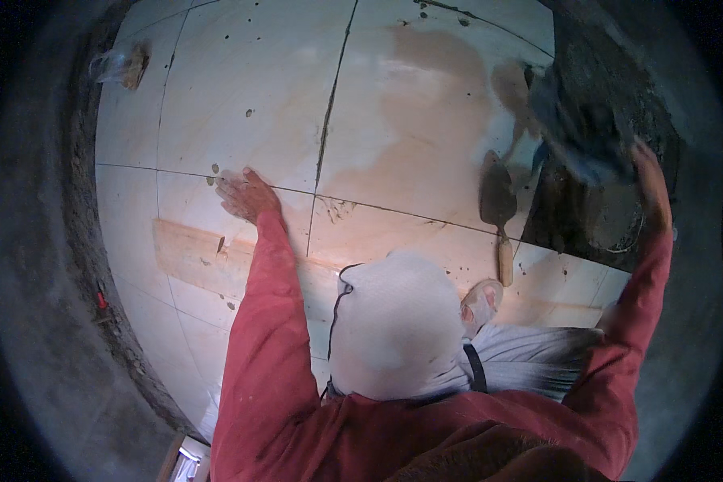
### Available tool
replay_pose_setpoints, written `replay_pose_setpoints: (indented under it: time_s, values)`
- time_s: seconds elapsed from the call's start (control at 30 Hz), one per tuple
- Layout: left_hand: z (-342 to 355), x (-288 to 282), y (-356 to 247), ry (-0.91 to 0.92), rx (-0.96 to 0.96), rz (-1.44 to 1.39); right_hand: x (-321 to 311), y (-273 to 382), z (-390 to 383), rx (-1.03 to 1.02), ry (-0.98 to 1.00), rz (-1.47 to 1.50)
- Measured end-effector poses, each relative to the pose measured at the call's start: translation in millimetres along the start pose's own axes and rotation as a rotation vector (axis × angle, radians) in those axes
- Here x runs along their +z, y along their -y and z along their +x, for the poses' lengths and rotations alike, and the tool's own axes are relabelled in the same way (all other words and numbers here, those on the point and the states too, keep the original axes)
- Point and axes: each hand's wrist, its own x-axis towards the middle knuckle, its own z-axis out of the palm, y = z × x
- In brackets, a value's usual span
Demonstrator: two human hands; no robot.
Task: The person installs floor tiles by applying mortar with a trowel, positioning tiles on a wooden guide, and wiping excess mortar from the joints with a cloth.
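Observation:
My left hand point(251, 196) lies on the pale floor tiles point(249, 80) with its fingers spread, near a joint between them. Far to the right, my right hand point(649, 165) grips a dark blue-grey thing point(582, 128) that looks like a rag; motion smears it, and my fingers are partly hidden. It hangs at the tiles' edge, over a dark untiled strip point(562, 209). Between my hands, nearer the right one, a trowel point(498, 193) rests on the tile, its wooden handle toward me. A brownish wet smear point(434, 88) spreads over the tile beyond it.
A long wooden board point(189, 251) lies across the tiles in front of me, partly behind my arm and grey-clad leg point(402, 321). My foot point(482, 301) is beside the trowel handle. At the far left sits a crumpled clear plastic bag point(120, 68). Grey floor point(36, 281) borders the tiles.

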Motion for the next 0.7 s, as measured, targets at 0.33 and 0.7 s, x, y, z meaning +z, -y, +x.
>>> replay_pose_setpoints:
  time_s: [0.33, 0.7]
  values:
    - [1, -11, -14, -0.002, 0.008, 0.013, 206, 0, 244, -0.290, -0.415, -0.526]
    - [3, -15, -20, 0.113, -0.001, 0.040, 378, 96, 283, -0.805, -0.635, -0.465]
